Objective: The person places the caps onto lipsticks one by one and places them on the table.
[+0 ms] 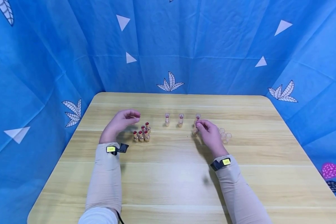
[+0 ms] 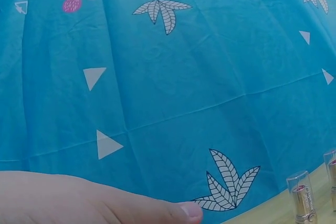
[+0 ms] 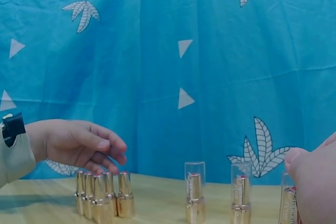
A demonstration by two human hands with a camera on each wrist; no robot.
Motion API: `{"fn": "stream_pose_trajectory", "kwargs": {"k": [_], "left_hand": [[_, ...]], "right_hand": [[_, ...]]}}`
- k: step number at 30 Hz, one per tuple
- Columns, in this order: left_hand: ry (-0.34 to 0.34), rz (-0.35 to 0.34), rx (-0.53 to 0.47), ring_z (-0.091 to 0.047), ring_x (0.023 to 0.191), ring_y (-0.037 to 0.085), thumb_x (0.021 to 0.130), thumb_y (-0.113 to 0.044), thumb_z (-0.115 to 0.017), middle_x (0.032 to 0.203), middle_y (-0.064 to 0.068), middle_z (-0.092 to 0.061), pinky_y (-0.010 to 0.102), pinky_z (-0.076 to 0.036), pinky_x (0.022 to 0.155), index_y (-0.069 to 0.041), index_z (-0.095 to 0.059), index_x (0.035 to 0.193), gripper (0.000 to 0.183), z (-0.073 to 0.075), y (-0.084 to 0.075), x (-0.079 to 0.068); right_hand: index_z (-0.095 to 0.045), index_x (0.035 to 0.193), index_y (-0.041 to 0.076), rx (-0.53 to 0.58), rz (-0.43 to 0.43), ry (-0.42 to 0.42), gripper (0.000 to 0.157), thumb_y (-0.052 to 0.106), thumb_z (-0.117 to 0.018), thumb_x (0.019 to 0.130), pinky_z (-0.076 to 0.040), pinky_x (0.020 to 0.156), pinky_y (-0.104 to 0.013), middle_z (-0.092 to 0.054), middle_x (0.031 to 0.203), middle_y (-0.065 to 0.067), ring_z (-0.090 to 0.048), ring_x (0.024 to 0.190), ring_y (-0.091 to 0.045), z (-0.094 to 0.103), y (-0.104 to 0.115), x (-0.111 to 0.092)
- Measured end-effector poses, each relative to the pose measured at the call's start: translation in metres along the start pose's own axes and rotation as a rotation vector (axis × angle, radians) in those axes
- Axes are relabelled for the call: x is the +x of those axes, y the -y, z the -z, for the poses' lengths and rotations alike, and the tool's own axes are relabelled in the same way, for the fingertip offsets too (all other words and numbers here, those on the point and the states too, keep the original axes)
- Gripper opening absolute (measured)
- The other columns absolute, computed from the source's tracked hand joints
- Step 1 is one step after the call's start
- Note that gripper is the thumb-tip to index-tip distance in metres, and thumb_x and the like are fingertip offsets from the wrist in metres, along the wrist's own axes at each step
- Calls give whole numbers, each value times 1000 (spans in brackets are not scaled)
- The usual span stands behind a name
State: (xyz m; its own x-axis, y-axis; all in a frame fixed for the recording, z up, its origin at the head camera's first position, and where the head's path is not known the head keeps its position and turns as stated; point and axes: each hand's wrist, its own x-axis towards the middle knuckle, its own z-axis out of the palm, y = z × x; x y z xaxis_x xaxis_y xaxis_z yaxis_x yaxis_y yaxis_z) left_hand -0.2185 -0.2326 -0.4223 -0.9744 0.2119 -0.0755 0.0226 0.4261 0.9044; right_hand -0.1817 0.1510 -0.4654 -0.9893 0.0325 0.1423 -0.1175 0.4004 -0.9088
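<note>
My left hand (image 1: 123, 119) hovers with loosely bent fingers and holds nothing, just behind and left of several uncapped gold lipsticks (image 1: 141, 136) with red tips. The right wrist view shows this lipstick group (image 3: 97, 195) standing upright below the left hand (image 3: 79, 142). My right hand (image 1: 210, 133) pinches a gold lipstick (image 1: 196, 129) between thumb and fingers; the hand partly covers it. Right behind it stands a lipstick (image 1: 198, 116) under a clear cap. Two more lipsticks with clear caps, one (image 1: 167, 119) and another (image 1: 180, 120), stand upright between the hands.
Several loose clear caps (image 1: 226, 137) stand on the wooden table (image 1: 170, 180) to the right of my right hand, which partly hides them. A blue patterned cloth (image 1: 162, 40) hangs behind the table and along its sides.
</note>
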Motion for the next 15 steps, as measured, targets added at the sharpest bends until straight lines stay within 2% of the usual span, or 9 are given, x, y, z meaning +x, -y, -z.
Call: {"fn": "stream_pose_trajectory", "kwargs": {"k": [6, 11, 15], "left_hand": [[39, 24, 18, -54, 95, 19, 80, -31, -64, 105, 1, -56, 38, -44, 82, -20, -56, 109, 32, 0, -2, -2], [60, 39, 1, -53, 98, 22, 81, -36, -62, 108, 3, -55, 42, -43, 84, -18, -53, 115, 39, 3, -3, -6], [72, 18, 10, -51, 99, 22, 81, -43, -60, 111, 7, -54, 43, -43, 84, -18, -52, 117, 44, 6, -2, -10]], "right_hand": [[-59, 106, 20, 17, 13, 0, 28, 38, -52, 86, -47, 74, -31, -58, 97, 6, -54, 86, -13, 0, 3, -2], [-54, 114, 17, 57, 28, -15, 32, 36, -50, 89, -46, 80, -33, -56, 104, 4, -53, 94, -13, 1, 7, -3], [-46, 119, 15, 132, 90, -59, 36, 34, -49, 89, -42, 87, -33, -51, 114, 1, -50, 103, -14, 9, 18, -6]]}}
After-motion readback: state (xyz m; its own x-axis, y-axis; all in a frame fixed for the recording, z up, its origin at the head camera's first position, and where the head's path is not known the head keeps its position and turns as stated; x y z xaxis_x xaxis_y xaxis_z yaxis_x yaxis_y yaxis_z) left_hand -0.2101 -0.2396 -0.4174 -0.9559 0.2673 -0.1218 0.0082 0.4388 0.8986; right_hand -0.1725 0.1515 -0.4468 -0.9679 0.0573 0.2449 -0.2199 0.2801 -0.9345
